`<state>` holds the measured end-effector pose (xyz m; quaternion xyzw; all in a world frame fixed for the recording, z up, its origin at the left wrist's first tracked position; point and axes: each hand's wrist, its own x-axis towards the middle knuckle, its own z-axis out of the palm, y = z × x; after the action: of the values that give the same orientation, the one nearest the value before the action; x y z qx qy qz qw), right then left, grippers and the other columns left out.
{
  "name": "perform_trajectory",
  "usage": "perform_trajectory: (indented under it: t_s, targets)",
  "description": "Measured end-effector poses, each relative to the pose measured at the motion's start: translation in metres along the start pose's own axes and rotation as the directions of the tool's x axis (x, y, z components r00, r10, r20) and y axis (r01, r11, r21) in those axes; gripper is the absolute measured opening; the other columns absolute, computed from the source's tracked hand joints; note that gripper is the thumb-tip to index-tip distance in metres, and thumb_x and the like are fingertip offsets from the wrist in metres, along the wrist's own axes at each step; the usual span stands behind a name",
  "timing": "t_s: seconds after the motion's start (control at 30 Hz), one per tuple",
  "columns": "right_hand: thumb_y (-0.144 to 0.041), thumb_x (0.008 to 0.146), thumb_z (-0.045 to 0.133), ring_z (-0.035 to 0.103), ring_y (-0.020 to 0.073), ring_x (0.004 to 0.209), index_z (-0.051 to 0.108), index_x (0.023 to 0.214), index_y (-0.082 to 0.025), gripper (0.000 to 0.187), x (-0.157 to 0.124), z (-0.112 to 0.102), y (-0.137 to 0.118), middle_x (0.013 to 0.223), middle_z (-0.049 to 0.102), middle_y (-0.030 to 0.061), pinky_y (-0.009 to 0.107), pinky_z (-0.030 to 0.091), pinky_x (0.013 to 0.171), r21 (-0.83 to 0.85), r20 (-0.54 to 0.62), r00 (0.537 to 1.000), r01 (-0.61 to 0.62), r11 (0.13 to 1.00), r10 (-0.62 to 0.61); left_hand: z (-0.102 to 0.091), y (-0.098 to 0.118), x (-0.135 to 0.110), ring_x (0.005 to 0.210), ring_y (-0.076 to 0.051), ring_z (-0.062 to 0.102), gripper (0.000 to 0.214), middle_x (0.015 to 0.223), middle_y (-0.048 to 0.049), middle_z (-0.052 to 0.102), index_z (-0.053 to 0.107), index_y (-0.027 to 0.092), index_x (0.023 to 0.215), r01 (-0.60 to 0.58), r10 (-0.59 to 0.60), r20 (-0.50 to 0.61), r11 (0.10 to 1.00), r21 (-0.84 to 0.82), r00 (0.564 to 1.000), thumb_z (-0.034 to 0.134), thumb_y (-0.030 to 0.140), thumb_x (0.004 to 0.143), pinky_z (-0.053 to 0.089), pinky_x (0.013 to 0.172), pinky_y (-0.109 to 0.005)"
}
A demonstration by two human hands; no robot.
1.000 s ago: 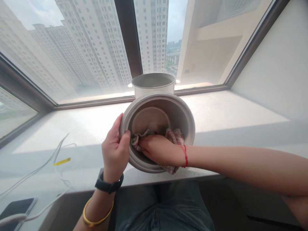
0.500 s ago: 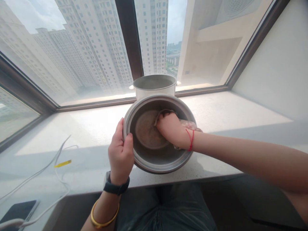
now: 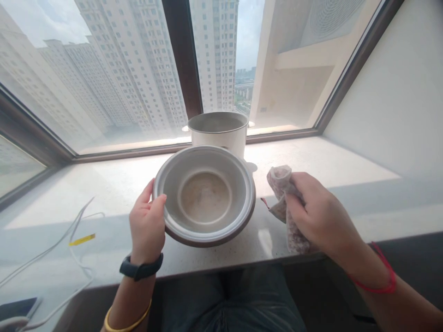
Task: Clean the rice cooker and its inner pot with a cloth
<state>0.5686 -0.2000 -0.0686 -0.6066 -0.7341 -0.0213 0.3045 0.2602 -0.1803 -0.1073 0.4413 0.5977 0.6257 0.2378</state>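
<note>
At the far left of the counter (image 3: 311, 161), white cables (image 3: 74, 221) and a yellow tag (image 3: 81, 240) lie well apart from the work. The left hand (image 3: 147, 226) is closed on the near-left rim of the metal bowl (image 3: 205, 196), thumb inside the lip and fingers (image 3: 147, 191) outside, so that the bowl is tilted toward the camera above the counter edge. Just behind it, a cream pot (image 3: 218, 131) stands upright by the window. To the right, the right hand (image 3: 320, 214) is curled tightly around a bunched cloth (image 3: 282, 184), held clear of the bowl. For thorough wiping, the rim should be gripped firmly and the cloth pressed flat along the inner wall.
</note>
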Motion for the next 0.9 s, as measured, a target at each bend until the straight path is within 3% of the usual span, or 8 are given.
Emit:
perform_trajectory:
  t_s: [0.1,0.27,0.4,0.47,0.57,0.63,0.77,0.9]
  targets:
    - [-0.033,0.097,0.043,0.065,0.0251,0.096,0.062,0.113,-0.018,0.029,0.0,0.033,0.015,0.102,0.069,0.0093,0.036,0.052,0.083,0.435,0.024,0.951,-0.288,0.853,0.308,0.009,0.005,0.007,0.077,-0.02,0.071,0.063,0.1,-0.0107,0.075,0.056,0.015,0.141,0.18,-0.168,0.109,0.976,-0.118,0.98,0.068,0.03,0.081,0.059,0.074,-0.032]
    - [-0.041,0.079,0.069,0.067,0.0205,0.083,0.066,0.103,-0.019,0.033,0.004,0.078,0.022,0.092,0.072,0.0035,0.03,0.052,0.073,0.897,0.137,0.813,-0.345,0.278,0.566,0.016,0.006,0.017,0.08,-0.026,0.07,0.072,0.097,-0.0142,0.072,0.049,0.008,0.146,0.267,-0.268,0.279,0.963,0.044,0.922,0.063,0.038,0.082,0.058,0.075,-0.04]
    - [-0.033,0.068,0.075,0.065,0.0166,0.064,0.067,0.094,-0.02,0.03,0.005,0.073,0.027,0.078,0.07,-0.0008,0.029,0.053,0.063,0.969,0.171,0.705,-0.248,0.013,0.688,0.0,0.013,0.001,0.119,-0.04,0.057,0.082,0.131,-0.0242,0.058,0.04,0.009,0.152,-0.252,0.129,0.255,0.802,0.541,0.958,0.053,0.059,0.089,0.044,0.1,-0.061]
    - [-0.03,0.067,0.075,0.065,0.0156,0.062,0.067,0.093,-0.02,0.029,0.003,0.068,0.028,0.077,0.07,-0.0019,0.029,0.054,0.062,0.979,0.153,0.68,-0.203,-0.017,0.717,-0.003,0.023,-0.014,0.134,-0.042,0.045,0.075,0.144,-0.0211,0.051,0.049,0.016,0.145,-0.616,0.372,0.5,0.584,0.529,0.782,0.056,0.062,0.087,0.026,0.112,-0.067]
    - [-0.029,0.069,0.075,0.064,0.0143,0.061,0.066,0.091,-0.02,0.025,-0.002,0.067,0.024,0.076,0.069,-0.0033,0.029,0.054,0.065,0.986,0.121,0.684,-0.168,-0.007,0.72,0.009,0.04,-0.032,0.119,-0.035,0.06,0.047,0.128,-0.0116,0.066,0.062,0.024,0.128,-0.865,0.315,0.845,0.409,0.29,0.433,0.064,0.047,0.087,0.021,0.114,-0.066]
    - [-0.033,0.075,0.074,0.065,0.0148,0.066,0.067,0.092,-0.02,0.023,-0.008,0.071,0.015,0.077,0.069,-0.0025,0.029,0.053,0.067,0.981,0.093,0.706,-0.185,0.056,0.702,0.021,0.049,-0.036,0.09,-0.028,0.069,0.018,0.096,-0.0061,0.075,0.07,0.022,0.101,-0.889,0.172,0.921,0.369,0.27,0.351,0.061,0.028,0.087,0.042,0.098,-0.054]
    - [-0.034,0.088,0.066,0.067,0.0194,0.087,0.07,0.102,-0.021,0.02,-0.02,0.073,-0.018,0.094,0.072,0.0033,0.031,0.052,0.077,0.889,-0.172,0.815,-0.113,0.444,0.553,0.034,0.059,-0.035,0.06,-0.02,0.06,0.014,0.065,-0.0022,0.065,0.063,0.018,0.07,-0.853,0.22,0.863,0.386,0.35,0.454,0.053,0.011,0.076,0.036,0.056,-0.031]
    - [-0.017,0.092,0.055,0.059,0.0253,0.117,0.063,0.122,-0.021,0.031,-0.026,0.063,-0.056,0.12,0.068,0.0086,0.04,0.047,0.099,0.596,-0.483,0.866,0.216,0.773,0.131,0.029,0.065,-0.036,0.054,-0.013,0.048,0.017,0.058,0.0011,0.056,0.066,0.017,0.074,-0.689,0.366,0.67,0.658,0.304,0.646,0.052,0.019,0.084,0.033,0.053,-0.026]
